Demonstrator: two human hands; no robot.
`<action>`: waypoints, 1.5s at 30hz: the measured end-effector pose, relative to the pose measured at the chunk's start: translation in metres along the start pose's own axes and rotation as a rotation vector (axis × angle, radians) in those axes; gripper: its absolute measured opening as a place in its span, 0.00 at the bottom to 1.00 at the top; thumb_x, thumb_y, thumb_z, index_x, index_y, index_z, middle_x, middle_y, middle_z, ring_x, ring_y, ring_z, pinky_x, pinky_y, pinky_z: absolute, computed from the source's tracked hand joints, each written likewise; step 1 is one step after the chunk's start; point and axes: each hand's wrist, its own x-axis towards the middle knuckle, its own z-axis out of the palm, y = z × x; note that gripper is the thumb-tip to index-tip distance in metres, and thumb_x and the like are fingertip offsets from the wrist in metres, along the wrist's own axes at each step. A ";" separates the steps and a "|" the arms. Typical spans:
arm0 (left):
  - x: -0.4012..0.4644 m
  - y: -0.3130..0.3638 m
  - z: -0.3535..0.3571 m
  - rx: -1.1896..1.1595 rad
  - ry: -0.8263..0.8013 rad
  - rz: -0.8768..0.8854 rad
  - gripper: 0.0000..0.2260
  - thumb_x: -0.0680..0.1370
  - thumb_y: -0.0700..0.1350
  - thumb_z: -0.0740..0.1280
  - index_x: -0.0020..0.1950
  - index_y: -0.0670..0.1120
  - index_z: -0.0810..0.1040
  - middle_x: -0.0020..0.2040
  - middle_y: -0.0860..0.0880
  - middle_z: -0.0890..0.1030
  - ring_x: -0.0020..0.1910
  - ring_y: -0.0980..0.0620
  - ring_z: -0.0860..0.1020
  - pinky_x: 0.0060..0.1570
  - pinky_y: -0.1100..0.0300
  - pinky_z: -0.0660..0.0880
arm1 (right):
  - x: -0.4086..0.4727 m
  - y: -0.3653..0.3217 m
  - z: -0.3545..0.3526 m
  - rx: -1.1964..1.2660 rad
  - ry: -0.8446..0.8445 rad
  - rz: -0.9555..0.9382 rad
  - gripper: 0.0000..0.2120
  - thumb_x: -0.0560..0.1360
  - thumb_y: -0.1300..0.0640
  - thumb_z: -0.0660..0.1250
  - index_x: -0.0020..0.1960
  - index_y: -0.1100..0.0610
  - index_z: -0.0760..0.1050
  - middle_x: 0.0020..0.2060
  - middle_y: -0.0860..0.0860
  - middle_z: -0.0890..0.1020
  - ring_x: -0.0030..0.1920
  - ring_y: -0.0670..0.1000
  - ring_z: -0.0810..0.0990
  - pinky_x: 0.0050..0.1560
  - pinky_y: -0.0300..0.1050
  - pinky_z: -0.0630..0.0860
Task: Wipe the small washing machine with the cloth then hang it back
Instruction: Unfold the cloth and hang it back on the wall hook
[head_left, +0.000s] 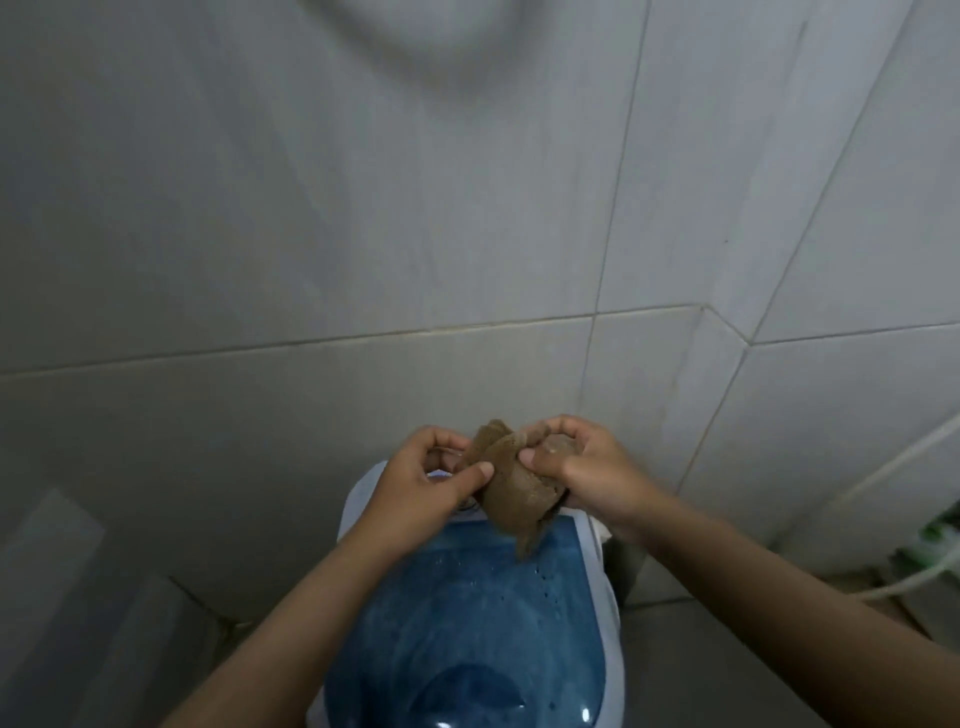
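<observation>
Fingers on both hands are pinched shut on the brown cloth, so neither hand is open at all. Left hand has its thumb pressed onto the cloth's left edge with the other fingers curled in behind it, and the right hand clamps the other side, thumb on the front, fingers wrapped over the top and a wad of fabric bunched in the palm. Between them the cloth is crumpled and folded over itself, with one corner poking up toward 12 o'clock and a ragged tail hanging down toward 6 o'clock.

That tail dangles right over the small washing machine, which sits below the hands at 6 o'clock from the cloth. Can't tell if the tail actually touches the lid or just hangs above it. The machine has a white body and a see-through blue lid with a darker rounded shape showing near its lower end. Both forearms come in from the bottom corners and cross over the machine's sides.

Behind everything is a wall of pale grey tiles that turns a corner at about 2 o'clock. Over at 4 o'clock a white hose runs along near something green at the frame edge, too blurry to name
</observation>
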 end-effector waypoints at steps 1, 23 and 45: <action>0.001 0.016 0.002 -0.033 -0.017 -0.040 0.07 0.73 0.37 0.71 0.49 0.45 0.76 0.40 0.44 0.78 0.40 0.47 0.79 0.48 0.48 0.79 | -0.003 -0.011 -0.002 0.051 0.005 0.046 0.06 0.74 0.64 0.69 0.47 0.55 0.76 0.43 0.54 0.83 0.45 0.55 0.83 0.50 0.51 0.81; -0.098 0.523 -0.093 -0.092 -0.198 -0.153 0.08 0.68 0.43 0.74 0.43 0.41 0.82 0.37 0.44 0.81 0.36 0.52 0.79 0.34 0.63 0.80 | -0.196 -0.502 -0.027 -0.527 -0.242 -0.334 0.13 0.70 0.60 0.74 0.52 0.51 0.76 0.39 0.47 0.78 0.41 0.47 0.77 0.44 0.35 0.73; -0.129 0.565 -0.145 -0.037 0.076 0.181 0.05 0.72 0.31 0.70 0.47 0.31 0.81 0.39 0.38 0.81 0.35 0.49 0.79 0.38 0.61 0.76 | -0.235 -0.581 0.012 -0.330 -0.439 -0.426 0.10 0.72 0.71 0.68 0.43 0.57 0.76 0.55 0.51 0.82 0.54 0.46 0.82 0.55 0.38 0.78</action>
